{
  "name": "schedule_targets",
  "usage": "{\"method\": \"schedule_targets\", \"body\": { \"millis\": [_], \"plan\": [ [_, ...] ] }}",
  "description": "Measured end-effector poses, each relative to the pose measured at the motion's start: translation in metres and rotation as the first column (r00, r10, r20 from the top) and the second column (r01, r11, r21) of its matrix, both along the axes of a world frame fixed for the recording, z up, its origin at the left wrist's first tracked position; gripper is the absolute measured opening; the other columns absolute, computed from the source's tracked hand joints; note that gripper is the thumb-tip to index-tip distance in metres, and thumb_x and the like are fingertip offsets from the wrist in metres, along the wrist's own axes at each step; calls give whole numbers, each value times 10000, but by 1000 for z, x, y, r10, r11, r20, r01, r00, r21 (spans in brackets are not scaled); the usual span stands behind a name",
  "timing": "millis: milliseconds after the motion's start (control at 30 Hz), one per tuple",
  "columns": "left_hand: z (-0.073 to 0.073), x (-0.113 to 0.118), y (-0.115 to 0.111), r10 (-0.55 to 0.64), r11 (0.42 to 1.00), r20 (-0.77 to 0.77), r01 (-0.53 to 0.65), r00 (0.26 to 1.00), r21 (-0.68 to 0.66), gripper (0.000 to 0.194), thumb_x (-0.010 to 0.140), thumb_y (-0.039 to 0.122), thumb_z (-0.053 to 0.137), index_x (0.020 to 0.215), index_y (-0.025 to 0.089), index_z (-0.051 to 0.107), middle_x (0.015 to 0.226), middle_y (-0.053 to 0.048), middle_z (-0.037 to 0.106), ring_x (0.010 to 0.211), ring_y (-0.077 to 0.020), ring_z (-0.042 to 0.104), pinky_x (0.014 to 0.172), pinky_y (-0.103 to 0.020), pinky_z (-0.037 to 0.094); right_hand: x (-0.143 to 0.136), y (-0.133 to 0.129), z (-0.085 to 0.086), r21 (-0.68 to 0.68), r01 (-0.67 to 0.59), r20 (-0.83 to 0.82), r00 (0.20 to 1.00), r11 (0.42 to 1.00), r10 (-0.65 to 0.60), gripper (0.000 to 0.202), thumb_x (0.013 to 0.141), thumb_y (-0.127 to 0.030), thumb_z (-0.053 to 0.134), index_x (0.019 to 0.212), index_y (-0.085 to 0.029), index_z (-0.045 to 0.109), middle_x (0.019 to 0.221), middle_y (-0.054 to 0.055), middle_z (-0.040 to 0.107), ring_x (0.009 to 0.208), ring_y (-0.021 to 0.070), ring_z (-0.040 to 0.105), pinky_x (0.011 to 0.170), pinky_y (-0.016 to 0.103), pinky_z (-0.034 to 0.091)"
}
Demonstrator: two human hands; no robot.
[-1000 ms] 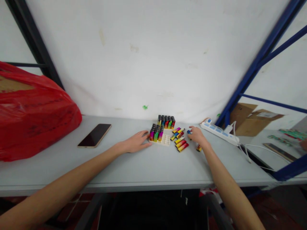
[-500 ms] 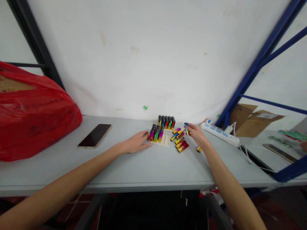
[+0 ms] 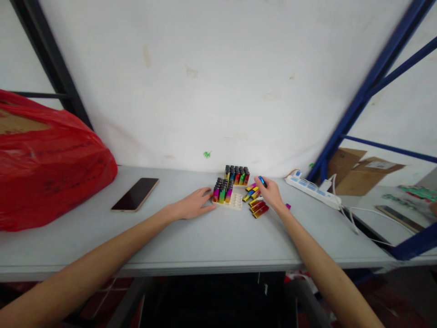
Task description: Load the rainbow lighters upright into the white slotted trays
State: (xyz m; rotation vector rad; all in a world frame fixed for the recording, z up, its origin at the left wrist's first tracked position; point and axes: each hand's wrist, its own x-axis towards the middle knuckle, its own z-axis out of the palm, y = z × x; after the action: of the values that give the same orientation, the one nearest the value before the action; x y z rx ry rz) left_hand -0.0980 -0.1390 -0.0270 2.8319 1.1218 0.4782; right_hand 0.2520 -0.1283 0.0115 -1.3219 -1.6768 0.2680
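Note:
My left hand (image 3: pixel 194 203) lies on the table with thumb and fingers spread, its tips touching the left side of a cream tray (image 3: pixel 235 202) with holes. Black-topped, rainbow-coloured lighters (image 3: pixel 222 191) stand upright in the tray's left part; empty holes show to their right. Between the fingers of my right hand (image 3: pixel 271 193), a blue lighter (image 3: pixel 262 181) with a dark end is pinched, tilted, just above the table. Under and beside that hand lies a pile of loose yellow, red and purple lighters (image 3: pixel 258 207). Behind the tray stands a block of upright lighters (image 3: pixel 237 175).
A smartphone (image 3: pixel 135 195) lies left of my left hand, near a bulging red plastic bag (image 3: pixel 51 164). At the right are a white power strip (image 3: pixel 312 190) with cables, a blue rack post (image 3: pixel 362 98) and a cardboard box (image 3: pixel 358 175). The white wall (image 3: pixel 218 91) stands behind.
My right hand has moved a little to the left with the lighter, over the loose pile, and the lighter has turned in its fingers. My left hand and the tray have stayed put.

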Motion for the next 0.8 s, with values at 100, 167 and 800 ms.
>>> {"method": "schedule_targets", "body": {
  "millis": [100, 167, 800],
  "plan": [
    [0, 0, 0, -2, 1000, 2, 2, 1000, -2, 658, 1086, 668, 395, 1471, 152, 527, 1599, -196, 500, 1478, -354, 479, 1257, -478, 363, -4, -3, 3, 17, 49, 33, 998, 999, -50, 602, 903, -747, 460, 581, -239, 432, 529, -20, 442, 575, 153, 423, 577, 293, 306],
    [0, 0, 0, -6, 1000, 0, 6, 1000, -7, 655, 1089, 662, 394, 1472, 147, 524, 1603, -201, 495, 1485, -353, 473, 1261, -482, 359, -7, -3, 2, 8, 68, 24, 997, 998, -68, 583, 890, -724, 437, 558, -245, 422, 516, -13, 442, 558, 155, 421, 570, 296, 301],
    [0, 1, 0, -9, 1000, 18, 10, 1000, -18, 632, 1090, 624, 420, 1505, 152, 494, 1608, -198, 495, 1485, -349, 480, 1262, -483, 367, -47, -29, 7, 39, -106, 110, 989, 994, 101, 517, 941, -622, 436, 589, -248, 382, 529, -21, 433, 553, 146, 408, 574, 292, 275]
  ]
}}
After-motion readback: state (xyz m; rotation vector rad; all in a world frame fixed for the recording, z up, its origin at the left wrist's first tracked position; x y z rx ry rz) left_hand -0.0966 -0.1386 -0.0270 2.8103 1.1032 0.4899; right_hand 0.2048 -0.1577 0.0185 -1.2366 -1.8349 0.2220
